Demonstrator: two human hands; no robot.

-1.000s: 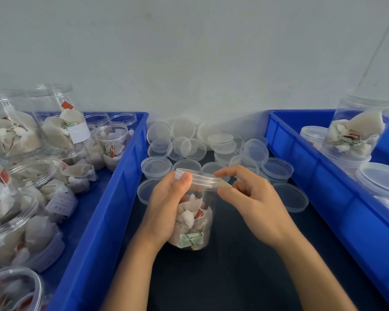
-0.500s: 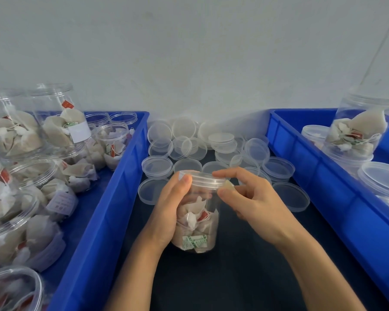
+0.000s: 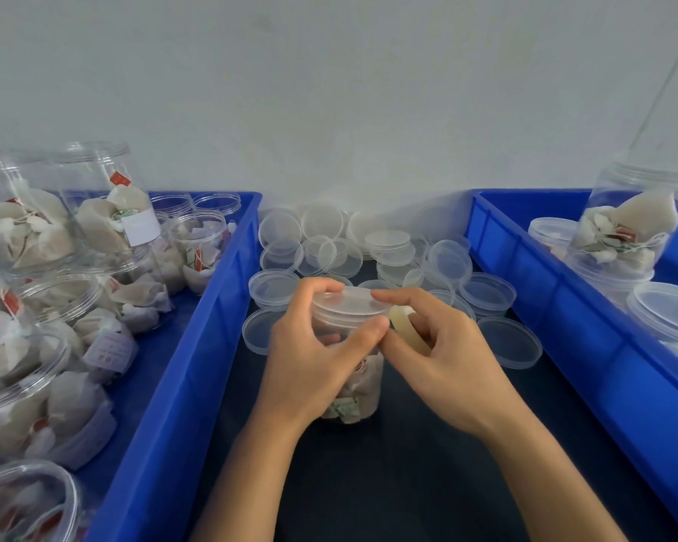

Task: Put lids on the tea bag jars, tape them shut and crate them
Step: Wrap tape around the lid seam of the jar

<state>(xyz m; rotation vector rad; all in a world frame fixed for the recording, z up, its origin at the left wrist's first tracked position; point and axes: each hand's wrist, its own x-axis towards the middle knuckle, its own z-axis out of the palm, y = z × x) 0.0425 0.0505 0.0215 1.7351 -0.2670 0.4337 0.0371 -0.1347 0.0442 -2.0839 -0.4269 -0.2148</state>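
A clear jar of tea bags [image 3: 355, 393] stands on the dark table between two blue crates, with a clear lid [image 3: 349, 305] on top. My left hand [image 3: 310, 357] grips the jar near the top, thumb pressed against the lid's rim. My right hand [image 3: 443, 354] holds a roll of clear tape [image 3: 408, 326] against the lid's right side, index finger stretched over the lid edge. The tape strip itself is too faint to see.
Behind the jar lies a heap of loose clear lids [image 3: 368, 252]. The left blue crate [image 3: 196, 346] holds several open jars of tea bags. The right blue crate [image 3: 556, 307] holds lidded jars, one stacked on others.
My left hand has slid up the jar and its thumb now presses the lid rim. My right hand has shifted so the tape roll shows beside the lid.
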